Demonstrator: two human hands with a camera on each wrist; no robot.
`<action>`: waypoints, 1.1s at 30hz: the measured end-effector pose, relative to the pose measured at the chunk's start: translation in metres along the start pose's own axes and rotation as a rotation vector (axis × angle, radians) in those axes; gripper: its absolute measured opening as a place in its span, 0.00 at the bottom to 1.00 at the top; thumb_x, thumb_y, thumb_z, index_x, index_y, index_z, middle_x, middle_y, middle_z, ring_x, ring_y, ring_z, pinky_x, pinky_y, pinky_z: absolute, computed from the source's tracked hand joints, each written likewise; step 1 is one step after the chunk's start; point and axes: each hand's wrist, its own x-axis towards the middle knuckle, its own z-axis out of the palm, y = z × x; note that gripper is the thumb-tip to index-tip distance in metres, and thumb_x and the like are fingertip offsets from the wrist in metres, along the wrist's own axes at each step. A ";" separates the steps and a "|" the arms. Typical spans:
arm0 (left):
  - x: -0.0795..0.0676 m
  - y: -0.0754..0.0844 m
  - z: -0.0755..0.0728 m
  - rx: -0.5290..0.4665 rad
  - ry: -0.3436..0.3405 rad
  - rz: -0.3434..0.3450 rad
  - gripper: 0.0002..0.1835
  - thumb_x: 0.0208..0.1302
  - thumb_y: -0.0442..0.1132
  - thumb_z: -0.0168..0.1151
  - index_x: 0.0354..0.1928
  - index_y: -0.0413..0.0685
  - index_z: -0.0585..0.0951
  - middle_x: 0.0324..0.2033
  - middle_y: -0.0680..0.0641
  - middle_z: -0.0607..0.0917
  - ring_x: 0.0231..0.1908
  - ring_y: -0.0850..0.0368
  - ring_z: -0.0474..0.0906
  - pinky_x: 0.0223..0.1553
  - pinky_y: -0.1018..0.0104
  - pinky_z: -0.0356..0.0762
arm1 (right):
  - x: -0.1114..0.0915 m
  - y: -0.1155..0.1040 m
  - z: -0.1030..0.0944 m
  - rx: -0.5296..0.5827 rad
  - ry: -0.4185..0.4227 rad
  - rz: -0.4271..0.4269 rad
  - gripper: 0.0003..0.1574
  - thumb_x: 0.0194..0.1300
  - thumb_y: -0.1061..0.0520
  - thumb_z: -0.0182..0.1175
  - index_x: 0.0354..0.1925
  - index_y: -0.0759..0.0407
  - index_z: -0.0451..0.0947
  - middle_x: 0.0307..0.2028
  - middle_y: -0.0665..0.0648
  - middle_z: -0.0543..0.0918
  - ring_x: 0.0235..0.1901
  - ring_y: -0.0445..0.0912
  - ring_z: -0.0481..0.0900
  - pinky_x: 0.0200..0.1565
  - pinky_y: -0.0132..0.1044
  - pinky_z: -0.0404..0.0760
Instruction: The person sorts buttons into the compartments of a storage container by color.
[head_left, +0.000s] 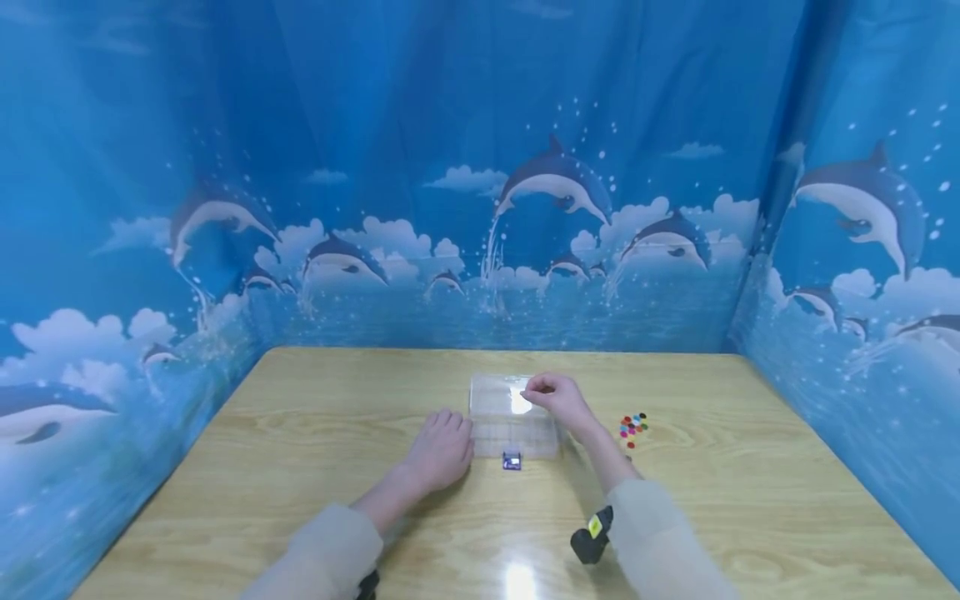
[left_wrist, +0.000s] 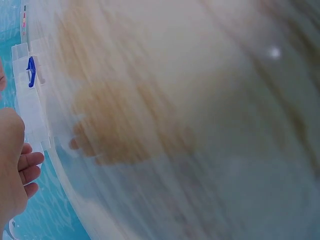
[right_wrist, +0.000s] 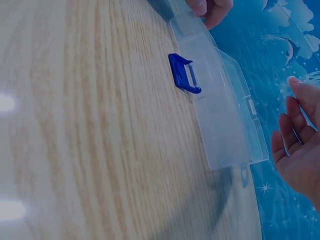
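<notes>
A clear plastic compartment box (head_left: 491,442) lies on the table with its transparent lid (head_left: 491,392) raised at the back. At its front edge is a small blue latch (right_wrist: 180,74). My left hand (head_left: 442,448) rests against the box's left end, its fingers (left_wrist: 31,174) loosely bent at that end in the left wrist view. Over the right part of the lid hovers my right hand (head_left: 558,402), thumb and fingers bent toward each other. In the right wrist view nothing shows between its fingers (right_wrist: 284,125).
Several small coloured pieces (head_left: 632,428) lie scattered to the right of the box, near the right forearm. A wooden table (head_left: 337,383) bears everything. Blue dolphin-print curtains (head_left: 420,125) stand behind and beside it. A black wrist device (head_left: 591,542) hangs by the right sleeve.
</notes>
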 end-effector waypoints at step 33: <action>-0.001 0.002 0.000 0.013 0.036 0.010 0.11 0.66 0.43 0.49 0.39 0.41 0.74 0.30 0.48 0.72 0.35 0.54 0.66 0.41 0.60 0.68 | 0.006 0.002 0.041 -0.037 -0.001 -0.092 0.03 0.57 0.64 0.62 0.31 0.65 0.79 0.29 0.52 0.80 0.32 0.43 0.74 0.35 0.35 0.74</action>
